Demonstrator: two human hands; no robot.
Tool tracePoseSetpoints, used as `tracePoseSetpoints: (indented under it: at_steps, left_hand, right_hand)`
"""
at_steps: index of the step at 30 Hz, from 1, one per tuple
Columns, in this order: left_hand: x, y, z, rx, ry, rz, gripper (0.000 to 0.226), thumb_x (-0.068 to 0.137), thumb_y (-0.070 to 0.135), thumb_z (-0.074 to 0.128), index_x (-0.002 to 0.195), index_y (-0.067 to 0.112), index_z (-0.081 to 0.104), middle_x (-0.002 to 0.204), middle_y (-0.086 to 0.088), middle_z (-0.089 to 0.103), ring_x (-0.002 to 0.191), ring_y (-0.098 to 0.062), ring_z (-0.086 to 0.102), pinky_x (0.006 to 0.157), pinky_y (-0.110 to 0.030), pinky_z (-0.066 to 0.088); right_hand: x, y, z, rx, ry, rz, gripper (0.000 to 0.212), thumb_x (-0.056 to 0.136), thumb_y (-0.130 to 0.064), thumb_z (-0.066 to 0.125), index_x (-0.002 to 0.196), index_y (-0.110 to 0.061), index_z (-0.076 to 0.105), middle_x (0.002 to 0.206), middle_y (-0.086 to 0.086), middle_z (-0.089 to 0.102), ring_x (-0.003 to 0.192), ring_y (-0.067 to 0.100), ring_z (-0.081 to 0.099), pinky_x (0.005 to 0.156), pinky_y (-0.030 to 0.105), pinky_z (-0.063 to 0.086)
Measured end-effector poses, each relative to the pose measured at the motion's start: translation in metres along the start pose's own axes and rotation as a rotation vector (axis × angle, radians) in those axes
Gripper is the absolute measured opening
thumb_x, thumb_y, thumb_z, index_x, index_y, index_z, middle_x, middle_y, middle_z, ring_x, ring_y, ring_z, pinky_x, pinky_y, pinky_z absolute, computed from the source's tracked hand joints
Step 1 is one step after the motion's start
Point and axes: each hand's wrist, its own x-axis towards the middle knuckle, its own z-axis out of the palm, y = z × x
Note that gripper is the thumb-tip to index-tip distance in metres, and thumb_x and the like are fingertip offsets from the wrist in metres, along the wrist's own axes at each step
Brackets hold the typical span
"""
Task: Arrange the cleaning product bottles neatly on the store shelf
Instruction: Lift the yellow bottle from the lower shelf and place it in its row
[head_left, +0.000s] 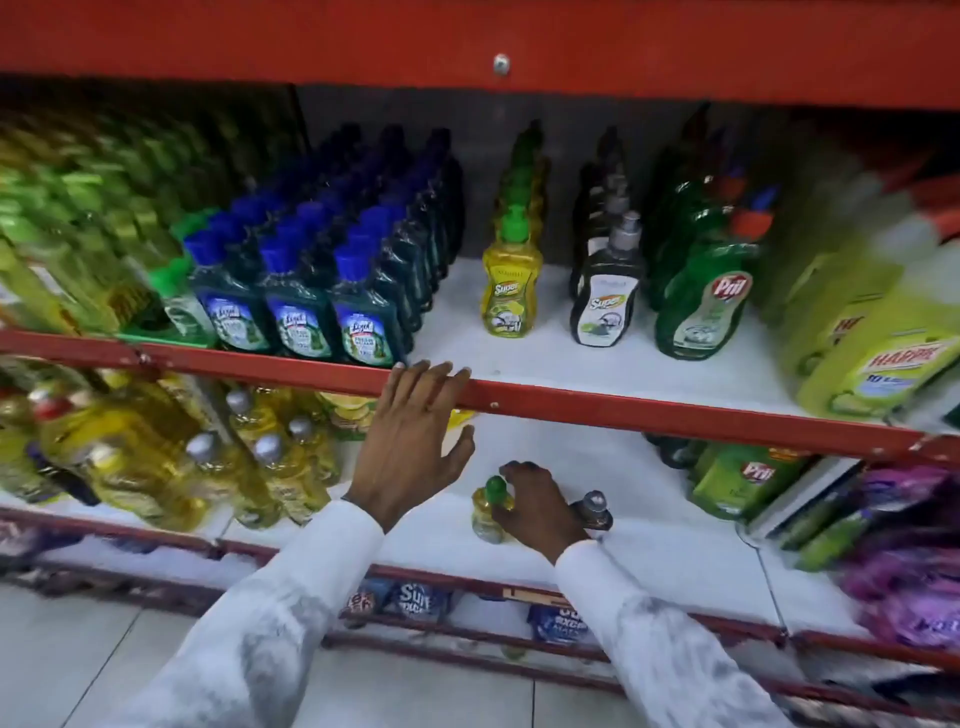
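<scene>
My left hand (410, 441) rests with fingers spread on the red front rail (623, 402) of the upper white shelf (649, 358), holding nothing. My right hand (540, 506) reaches onto the lower shelf (675, 551) and closes around a small yellow bottle with a green cap (488, 512). A dark bottle with a grey cap (595, 512) stands just right of that hand. On the upper shelf stand a row of yellow Super bottles (511, 291), a row of black Super bottles (605, 296) and green Pril bottles (701, 301).
Blue-capped Lizol bottles (306, 312) fill the upper shelf's left, with green bottles (62, 234) beyond. Yellow-green pouches (872, 353) sit at the right. Below are yellow oil-like bottles (156, 457), Pril packs (743, 478) and purple packs (904, 582). Blue packets (415, 600) lie on the bottom shelf.
</scene>
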Motion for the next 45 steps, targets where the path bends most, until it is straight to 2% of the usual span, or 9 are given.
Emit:
tracePoseSetpoints:
  at_steps: [7, 12, 17, 22, 25, 30, 33, 37, 45]
  left_hand:
    - [-0.002, -0.002, 0.003, -0.029, -0.001, 0.009, 0.061, 0.091, 0.045, 0.048, 0.145, 0.020, 0.037, 0.145, -0.008, 0.049, 0.140, -0.030, 0.036, 0.124, -0.051, 0.022]
    - [-0.001, -0.004, 0.000, -0.073, -0.016, 0.027, 0.060, 0.092, 0.042, 0.048, 0.147, 0.023, 0.035, 0.146, -0.004, 0.048, 0.142, -0.027, 0.035, 0.125, -0.050, 0.021]
    - [-0.002, -0.006, -0.003, -0.112, 0.003, 0.036, 0.060, 0.090, 0.029, 0.056, 0.147, 0.023, 0.038, 0.145, -0.002, 0.051, 0.141, -0.024, 0.037, 0.125, -0.048, 0.022]
    - [0.000, -0.005, -0.004, -0.156, 0.035, 0.024, 0.064, 0.083, 0.021, 0.063, 0.144, 0.022, 0.044, 0.140, -0.002, 0.055, 0.137, -0.026, 0.042, 0.124, -0.049, 0.024]
    - [-0.001, -0.004, -0.004, -0.182, 0.050, 0.011, 0.065, 0.080, 0.018, 0.065, 0.142, 0.022, 0.046, 0.138, -0.002, 0.057, 0.136, -0.026, 0.044, 0.123, -0.050, 0.026]
    - [-0.001, -0.003, -0.004, -0.209, 0.068, 0.005, 0.065, 0.077, 0.016, 0.065, 0.140, 0.023, 0.049, 0.135, 0.000, 0.058, 0.133, -0.025, 0.045, 0.123, -0.047, 0.025]
    - [-0.002, -0.004, -0.005, -0.230, 0.062, -0.004, 0.066, 0.078, 0.016, 0.064, 0.141, 0.025, 0.048, 0.137, 0.002, 0.057, 0.135, -0.022, 0.043, 0.125, -0.045, 0.023]
    - [-0.001, -0.004, -0.007, -0.263, 0.059, -0.007, 0.064, 0.078, 0.014, 0.064, 0.140, 0.025, 0.050, 0.137, 0.003, 0.057, 0.135, -0.021, 0.042, 0.120, -0.049, 0.031]
    - [-0.003, -0.004, -0.005, -0.238, 0.067, 0.023, 0.065, 0.077, 0.015, 0.063, 0.140, 0.024, 0.049, 0.135, 0.003, 0.057, 0.134, -0.023, 0.043, 0.124, -0.048, 0.023]
  right_hand:
    - [0.013, -0.006, 0.008, 0.053, 0.012, 0.047, 0.032, 0.078, -0.022, 0.073, 0.108, -0.013, 0.070, 0.113, 0.011, 0.071, 0.108, 0.029, 0.064, 0.093, 0.031, 0.049]
    - [-0.007, -0.008, -0.014, 0.149, 0.104, 0.036, 0.035, 0.065, -0.019, 0.082, 0.100, -0.018, 0.076, 0.102, 0.001, 0.077, 0.092, 0.019, 0.069, 0.084, 0.026, 0.055]
    - [-0.041, -0.032, -0.080, 0.348, 0.283, -0.022, 0.040, 0.056, -0.023, 0.088, 0.095, -0.024, 0.075, 0.087, -0.010, 0.076, 0.066, 0.001, 0.066, 0.066, 0.020, 0.054]
    - [-0.064, -0.078, -0.170, 0.470, 0.416, -0.167, 0.038, 0.047, -0.042, 0.079, 0.083, -0.032, 0.074, 0.075, -0.017, 0.077, 0.063, 0.003, 0.071, 0.060, 0.020, 0.059]
    - [-0.057, -0.100, -0.207, 0.516, 0.456, -0.253, 0.035, 0.049, -0.037, 0.083, 0.082, -0.032, 0.073, 0.070, -0.023, 0.075, 0.059, -0.001, 0.069, 0.056, 0.015, 0.056]
    - [-0.025, -0.128, -0.234, 0.467, 0.559, -0.273, 0.026, 0.053, -0.030, 0.087, 0.075, -0.032, 0.073, 0.069, -0.014, 0.076, 0.060, -0.002, 0.068, 0.060, 0.025, 0.060]
    - [0.001, -0.139, -0.230, 0.432, 0.558, -0.250, 0.034, 0.055, -0.028, 0.090, 0.085, -0.021, 0.076, 0.076, -0.007, 0.077, 0.065, 0.002, 0.070, 0.062, 0.024, 0.059]
    - [0.028, -0.145, -0.218, 0.330, 0.556, -0.198, 0.044, 0.055, -0.032, 0.091, 0.093, -0.017, 0.076, 0.079, -0.008, 0.074, 0.071, 0.004, 0.068, 0.064, 0.017, 0.054]
    - [0.048, -0.138, -0.207, 0.315, 0.532, -0.180, 0.050, 0.057, -0.035, 0.091, 0.101, -0.019, 0.073, 0.086, -0.007, 0.074, 0.080, 0.008, 0.071, 0.079, 0.027, 0.060]
